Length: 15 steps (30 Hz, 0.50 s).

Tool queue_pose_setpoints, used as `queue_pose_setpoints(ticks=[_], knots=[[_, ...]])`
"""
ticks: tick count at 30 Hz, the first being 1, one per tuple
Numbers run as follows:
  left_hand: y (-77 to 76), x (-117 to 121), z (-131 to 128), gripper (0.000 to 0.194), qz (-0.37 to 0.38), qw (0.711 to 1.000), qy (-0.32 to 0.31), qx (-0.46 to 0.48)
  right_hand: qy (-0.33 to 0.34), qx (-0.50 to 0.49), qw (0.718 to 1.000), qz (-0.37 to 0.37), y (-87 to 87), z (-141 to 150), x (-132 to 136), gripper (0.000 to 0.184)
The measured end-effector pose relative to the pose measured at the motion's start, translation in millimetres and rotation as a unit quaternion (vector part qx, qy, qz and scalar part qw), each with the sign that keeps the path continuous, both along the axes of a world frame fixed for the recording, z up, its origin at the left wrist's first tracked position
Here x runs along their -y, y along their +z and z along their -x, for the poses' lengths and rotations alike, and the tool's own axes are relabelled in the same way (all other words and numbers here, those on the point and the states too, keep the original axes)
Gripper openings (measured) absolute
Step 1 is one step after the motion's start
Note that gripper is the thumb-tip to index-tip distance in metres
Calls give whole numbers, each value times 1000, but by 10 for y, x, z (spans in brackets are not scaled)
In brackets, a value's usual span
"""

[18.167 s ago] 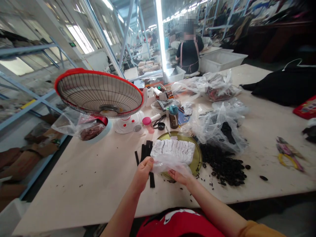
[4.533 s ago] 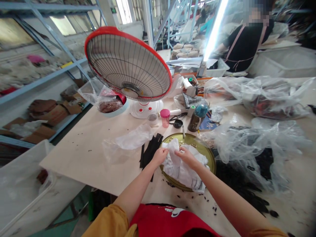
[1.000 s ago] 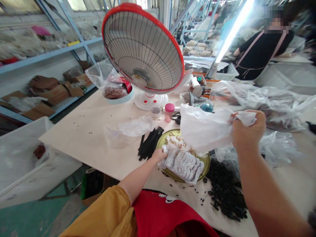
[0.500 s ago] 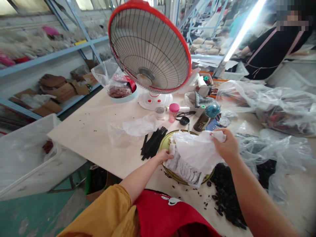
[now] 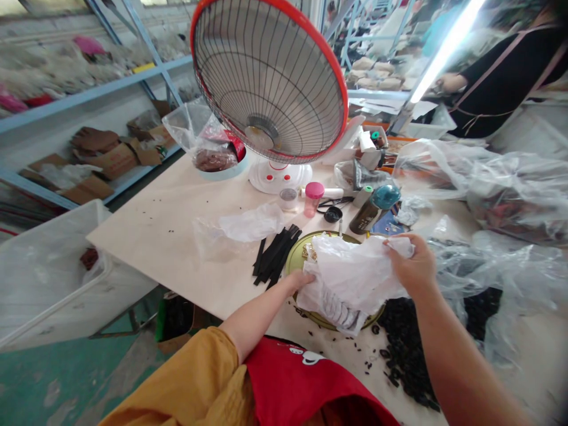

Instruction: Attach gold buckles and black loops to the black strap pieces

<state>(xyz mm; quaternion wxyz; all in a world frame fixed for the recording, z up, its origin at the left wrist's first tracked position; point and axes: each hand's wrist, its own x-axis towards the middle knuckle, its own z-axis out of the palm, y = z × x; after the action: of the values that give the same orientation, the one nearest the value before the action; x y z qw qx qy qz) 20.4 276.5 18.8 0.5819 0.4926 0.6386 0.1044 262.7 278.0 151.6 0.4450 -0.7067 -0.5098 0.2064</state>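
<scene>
Head view. The fingers of the left hand (image 5: 299, 280) are closed on the left end of the pack (image 5: 341, 312); the thumb is on the upper side and the other fingers are partly hidden. The fingers of the right hand (image 5: 416, 266) pinch the right corner of the white sheet (image 5: 355, 263). The sheet spans the space between the two sets of fingers and covers the far part of the pack. Whether sheet and pack are joined cannot be told.

The pack is between the fingers, on the round tray (image 5: 293, 257), and extends over the near rim. Its exposed part shows a row of pale, rounded folds. Gold-coloured pieces (image 5: 309, 253) are visible in the tray, just beyond the left fingers.

Black strips (image 5: 277, 254) are on the worktop (image 5: 177, 251), just left of the left fingers. A clear bag (image 5: 248, 226) is located farther left. Beyond the left fingers are the jar (image 5: 312, 201) with a pink lid and, farther out, the red-rimmed heater (image 5: 270, 83). The bottle (image 5: 375, 211) with a blue cap is beyond the tray, ahead of the right fingers.

Black pieces (image 5: 408, 349) are heaped nearer to the wearer than the right fingers, partly behind the forearm. Plastic bags (image 5: 523, 278) are to the right of the right fingers. A co-worker (image 5: 501, 80) in black is well beyond them.
</scene>
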Motion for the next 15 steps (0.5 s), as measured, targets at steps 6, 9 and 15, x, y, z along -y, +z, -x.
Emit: queue_pose_setpoints(ticks=[6, 9, 15], knots=[[392, -184, 78, 35, -184, 975, -87, -93, 13, 38, 998, -38, 52, -5, 79, 27], [659, -306, 19, 41, -275, 949, -105, -115, 14, 115, 993, -32, 86, 27, 58, 31], [1132, -494, -211, 39, -368, 909, -156, -120, 180, 265, 947, -4, 107, 228, -92, 40]])
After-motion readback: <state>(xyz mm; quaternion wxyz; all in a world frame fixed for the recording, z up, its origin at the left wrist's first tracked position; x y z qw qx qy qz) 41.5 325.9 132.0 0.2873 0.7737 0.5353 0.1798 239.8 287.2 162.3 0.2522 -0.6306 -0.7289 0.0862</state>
